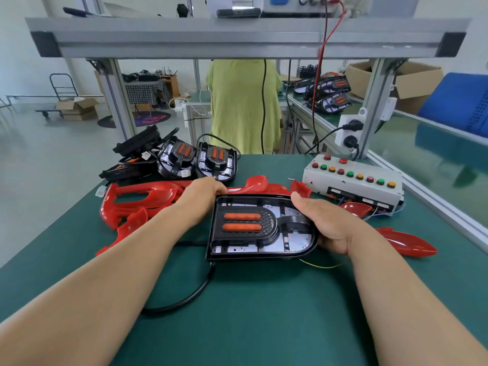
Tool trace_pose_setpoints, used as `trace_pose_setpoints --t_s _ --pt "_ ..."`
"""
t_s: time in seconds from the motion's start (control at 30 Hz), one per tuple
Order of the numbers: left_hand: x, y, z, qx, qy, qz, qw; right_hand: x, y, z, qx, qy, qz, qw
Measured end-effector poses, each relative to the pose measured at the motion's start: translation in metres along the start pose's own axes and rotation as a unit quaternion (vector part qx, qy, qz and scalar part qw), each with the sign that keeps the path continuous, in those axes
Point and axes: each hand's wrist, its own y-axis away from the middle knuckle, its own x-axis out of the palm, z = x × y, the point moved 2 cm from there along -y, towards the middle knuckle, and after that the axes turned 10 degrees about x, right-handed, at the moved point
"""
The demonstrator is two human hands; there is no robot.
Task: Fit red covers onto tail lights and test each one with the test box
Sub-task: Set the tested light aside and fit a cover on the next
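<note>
While both hands clamp it from either end, black D-shaped tail light (264,228) sits at centre of green table mat (264,318), face up, uncovered; two orange oblong lenses on its left half, white LED board with small red dots around them; cannot tell whether its underside rests on the mat or is lifted just clear.

Left hand (203,198): fingers curled over the light's far-left corner, gripping the rim; fingertips hidden behind the housing.

Right hand (326,224): closed on the rounded right end; thumb on top of the rim, fingers underneath, out of sight.

Glossy red plastic covers (137,203) lie loose on the mat, piled to the left, behind the held light, and one more to the right beside the right wrist; none on the held light.

White test box with a row of red, green and yellow buttons (353,182): far right of the mat, well apart from both hands; thin wires at its front edge.

Further uncovered tail lights (208,162) bunched at the far-left edge.

Black cable (184,297) runs from the held light's left end, curving toward the near side.

Grey aluminium frame (237,35) overhead; person in a yellow-green top (243,107) stands beyond the table, back turned.
</note>
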Motion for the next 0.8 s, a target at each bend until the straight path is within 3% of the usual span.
trace_pose_setpoints --t_s 0.1,0.23,0.33,0.5,0.8 --pt "-0.016 0.005 -0.002 0.01 -0.052 -0.044 0.998 0.001 -0.001 0.003 -0.001 -0.016 -0.01 1.0" --pt "-0.041 0.028 -0.006 0.061 0.006 -0.137 0.989 0.003 -0.004 0.005 0.023 -0.078 -0.016 0.997" --pt "-0.048 0.055 -0.018 0.1 0.068 -0.164 0.979 0.004 -0.004 0.004 0.047 -0.112 -0.009 0.993" --pt "-0.038 0.087 -0.03 0.154 0.085 -0.149 0.973 0.007 -0.007 0.0 0.06 -0.179 -0.031 0.981" --pt "-0.026 0.095 -0.038 0.26 0.06 -0.077 0.961 0.013 -0.006 0.003 -0.001 -0.259 -0.039 0.965"
